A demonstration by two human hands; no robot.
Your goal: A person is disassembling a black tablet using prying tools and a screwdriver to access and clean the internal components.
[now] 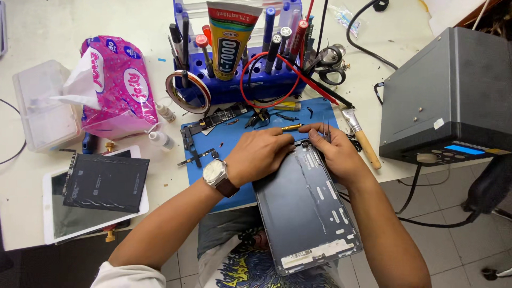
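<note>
A dark grey tablet back shell (306,208) lies open-side up, half on the blue work mat (229,141) and half over the table's front edge. My left hand (261,154), with a wristwatch (216,173) on the wrist, rests on the shell's top left corner and grips a small brass-tipped screwdriver (290,127). My right hand (333,152) pinches thin black tweezers (326,133) at the shell's top edge. Both tool tips meet near the shell's upper rim.
A blue tool rack (250,80) with pens, drivers and a glue tube (230,37) stands behind the mat. A pink tissue pack (114,85) and a clear box (42,106) sit left. A white tablet screen with a black battery (104,184) lies front left. A grey machine (448,96) stands right.
</note>
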